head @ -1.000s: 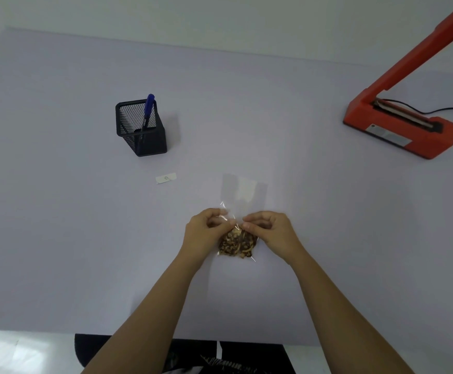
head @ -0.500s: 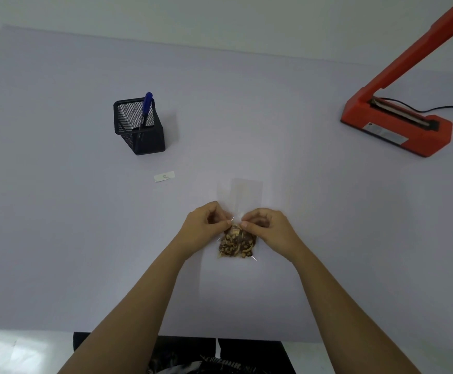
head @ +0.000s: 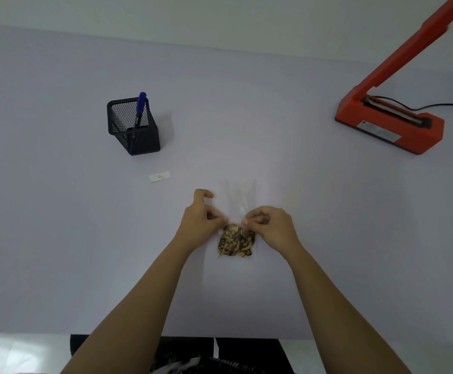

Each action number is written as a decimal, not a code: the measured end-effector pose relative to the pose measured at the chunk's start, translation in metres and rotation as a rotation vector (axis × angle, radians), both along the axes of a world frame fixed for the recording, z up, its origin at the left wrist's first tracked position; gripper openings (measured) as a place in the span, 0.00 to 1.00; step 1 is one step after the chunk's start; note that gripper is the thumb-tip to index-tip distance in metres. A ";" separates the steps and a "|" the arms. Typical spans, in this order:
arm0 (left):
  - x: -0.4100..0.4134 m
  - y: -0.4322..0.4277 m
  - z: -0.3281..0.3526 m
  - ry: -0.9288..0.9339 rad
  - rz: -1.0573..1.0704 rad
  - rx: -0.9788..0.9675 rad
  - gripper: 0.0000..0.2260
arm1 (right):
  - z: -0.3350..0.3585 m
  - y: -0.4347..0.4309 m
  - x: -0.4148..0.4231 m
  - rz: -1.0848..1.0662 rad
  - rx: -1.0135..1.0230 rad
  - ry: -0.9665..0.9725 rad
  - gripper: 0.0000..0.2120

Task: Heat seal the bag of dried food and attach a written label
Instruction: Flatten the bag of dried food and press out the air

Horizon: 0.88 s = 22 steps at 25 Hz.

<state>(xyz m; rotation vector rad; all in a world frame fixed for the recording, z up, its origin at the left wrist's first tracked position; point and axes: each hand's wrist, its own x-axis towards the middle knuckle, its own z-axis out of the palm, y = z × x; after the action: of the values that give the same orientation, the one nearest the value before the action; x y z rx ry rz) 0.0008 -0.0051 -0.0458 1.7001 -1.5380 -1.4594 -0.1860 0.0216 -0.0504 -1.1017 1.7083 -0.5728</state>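
A clear plastic bag (head: 240, 201) with brown dried food (head: 235, 241) in its lower end lies on the pale table (head: 58, 238) in front of me. My left hand (head: 201, 220) pinches the bag's left side just above the food, index finger raised. My right hand (head: 270, 225) pinches its right side at the same height. The bag's empty upper part stretches away from me. A small white label (head: 159, 176) lies flat to the left of the bag. The red heat sealer (head: 389, 122) stands at the far right with its arm raised.
A black mesh pen holder (head: 133, 127) with a blue pen (head: 140, 109) stands at the far left of centre. The sealer's black cable (head: 446, 105) runs off to the right. The table's near edge is at the bottom of the view.
Both hands have stayed on the bag and shifted a little. My left index finger has lifted off and the bag's upper part now looks more creased.
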 end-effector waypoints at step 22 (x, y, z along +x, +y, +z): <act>-0.006 0.005 -0.009 -0.293 -0.111 -0.265 0.13 | 0.003 0.000 0.002 0.175 -0.220 0.325 0.04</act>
<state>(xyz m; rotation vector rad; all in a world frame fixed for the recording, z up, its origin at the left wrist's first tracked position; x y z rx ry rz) -0.0055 -0.0004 -0.0546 1.7455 -1.9109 -1.0296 -0.1843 0.0214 -0.0477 -1.5535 1.8289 -0.4989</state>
